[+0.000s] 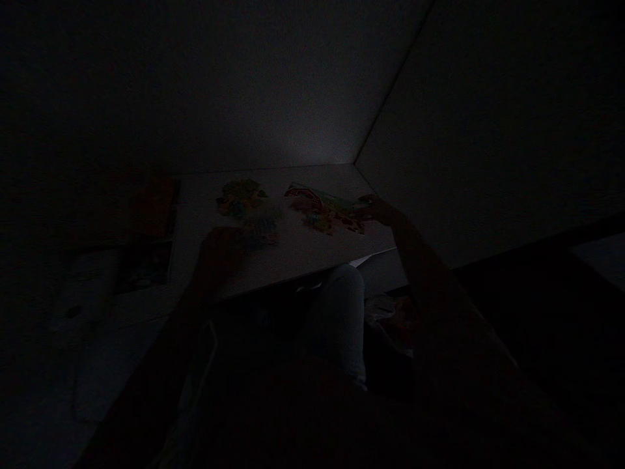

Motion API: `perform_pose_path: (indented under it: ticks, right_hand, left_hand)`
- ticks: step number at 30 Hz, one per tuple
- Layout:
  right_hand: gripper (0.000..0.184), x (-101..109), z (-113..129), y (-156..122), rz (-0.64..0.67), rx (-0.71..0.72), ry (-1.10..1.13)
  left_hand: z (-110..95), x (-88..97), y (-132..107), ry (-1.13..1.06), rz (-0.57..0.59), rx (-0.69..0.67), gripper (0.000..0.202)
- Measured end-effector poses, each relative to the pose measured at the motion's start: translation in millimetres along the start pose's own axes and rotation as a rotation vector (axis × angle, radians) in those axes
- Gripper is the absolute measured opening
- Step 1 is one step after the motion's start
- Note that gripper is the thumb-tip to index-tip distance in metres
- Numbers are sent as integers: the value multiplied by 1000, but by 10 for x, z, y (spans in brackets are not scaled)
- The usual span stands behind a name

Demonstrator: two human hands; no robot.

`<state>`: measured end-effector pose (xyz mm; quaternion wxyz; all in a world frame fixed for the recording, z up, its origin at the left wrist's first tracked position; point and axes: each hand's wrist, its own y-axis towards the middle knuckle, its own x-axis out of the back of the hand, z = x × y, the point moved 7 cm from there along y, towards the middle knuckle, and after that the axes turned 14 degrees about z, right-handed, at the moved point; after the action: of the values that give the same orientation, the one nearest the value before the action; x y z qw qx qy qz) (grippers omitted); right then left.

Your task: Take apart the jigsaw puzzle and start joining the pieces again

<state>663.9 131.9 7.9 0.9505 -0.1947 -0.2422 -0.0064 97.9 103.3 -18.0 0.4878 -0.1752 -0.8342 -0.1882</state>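
The view is very dark. On a pale table (303,257), my right hand (375,210) is at the right end of a flat, colourful picture piece (317,194) with red and green on it, its fingers closed around the edge. Several small red, brown and white pieces (325,218) lie just below it. My left hand (222,251) is a dark shape over the left part of the table, its fingers lost in shadow. Beside its fingertips is a blurred bluish patterned thing (261,229); whether the hand holds it is unclear. Behind that lies a pile of green and orange pieces (240,195).
Walls (303,98) rise behind the table and along its right side. An orange object (152,205) and a dark rectangular item (144,266) lie at the left, near a pale box-like shape (85,286). My knee (344,306) is below the table's front edge.
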Motion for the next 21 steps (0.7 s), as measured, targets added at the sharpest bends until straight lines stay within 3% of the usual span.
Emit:
perform_pose_path:
  ticks: [7, 11, 13, 16, 18, 21]
  right_hand:
    - [49, -11, 99, -105, -5, 56, 113]
    - [49, -15, 244, -141, -6, 85, 107]
    - [52, -80, 390, -189, 66, 129, 98]
    - [54, -367, 740, -326, 312, 251, 13]
    - [55, -668, 1005, -441, 468, 335, -86]
    - [56, -1202, 1364, -531, 604, 440, -144]
  left_hand:
    - [-88, 43, 9, 102, 38, 15, 44]
    - [-117, 29, 18, 103, 38, 17, 46]
    - [-117, 24, 14, 96, 32, 30, 46]
    - [-114, 42, -5, 46, 0, 48, 47]
    - [-127, 49, -14, 24, -4, 36, 46]
    - [-128, 39, -14, 27, 27, 38, 44]
